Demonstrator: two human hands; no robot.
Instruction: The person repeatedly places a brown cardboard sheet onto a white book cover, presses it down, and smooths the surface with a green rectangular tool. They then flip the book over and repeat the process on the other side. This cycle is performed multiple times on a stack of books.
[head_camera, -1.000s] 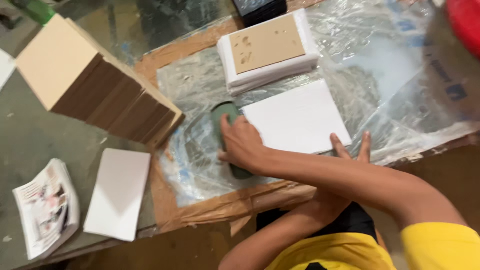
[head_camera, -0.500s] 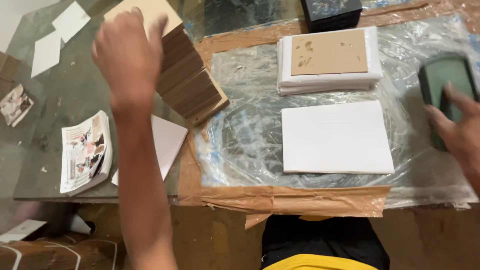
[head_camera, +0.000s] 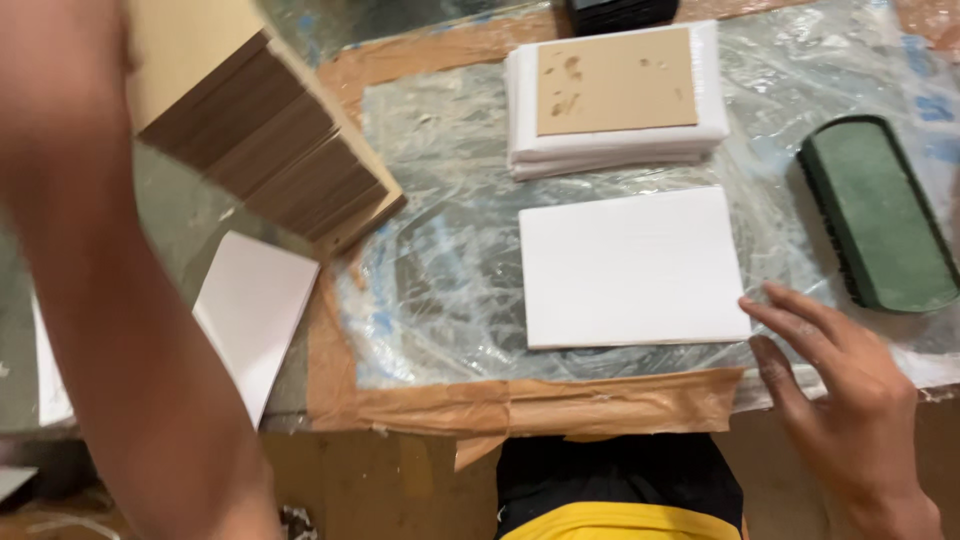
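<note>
Right hand now off the green brush, empty beside the white sheet; left hand unseen.

Both arms are bare from wrist to elbow; no sleeve, glove, watch, ring or bracelet shows on either. The right hand is bare, with short, unpainted nails. The left forearm is blurred and fills the near edge of the view; its hand is cut off at the top. At the lower edge, a yellow garment sits below a black one.
</note>
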